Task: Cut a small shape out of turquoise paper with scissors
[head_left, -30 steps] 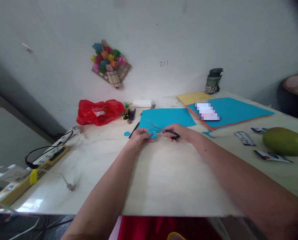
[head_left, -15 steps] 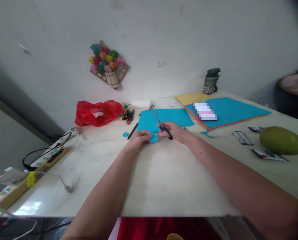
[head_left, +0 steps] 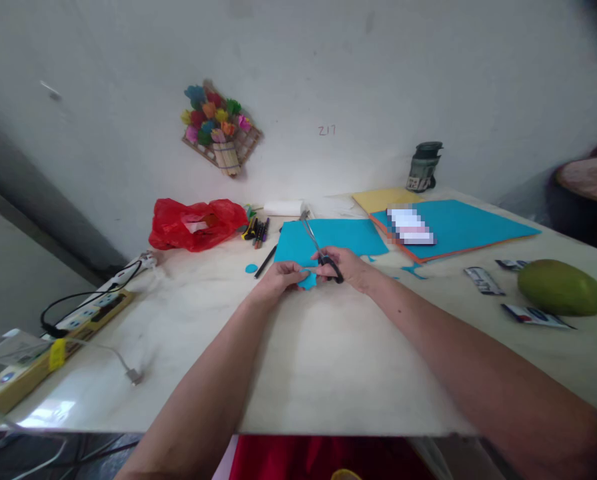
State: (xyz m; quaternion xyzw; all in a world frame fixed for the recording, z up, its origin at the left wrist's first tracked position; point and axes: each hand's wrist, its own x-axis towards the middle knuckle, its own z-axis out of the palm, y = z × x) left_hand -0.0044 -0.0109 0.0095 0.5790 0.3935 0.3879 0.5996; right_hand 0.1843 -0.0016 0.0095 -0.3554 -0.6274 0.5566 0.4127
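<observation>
At the table (head_left: 358,360), left hand (head_left: 279,280) pinches blue paper (head_left: 307,281) beside right hand (head_left: 349,265) gripping scissors (head_left: 333,268).

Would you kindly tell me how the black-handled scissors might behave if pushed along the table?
The scissors have shiny blades, so are probably stiff. Being flattish, they should slide rather than roll; bulkier handles could make them swivel.

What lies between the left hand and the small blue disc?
A slim black stick, perhaps a pen, lies slantwise between the left hand and the blue disc; the head view shows it.
</observation>
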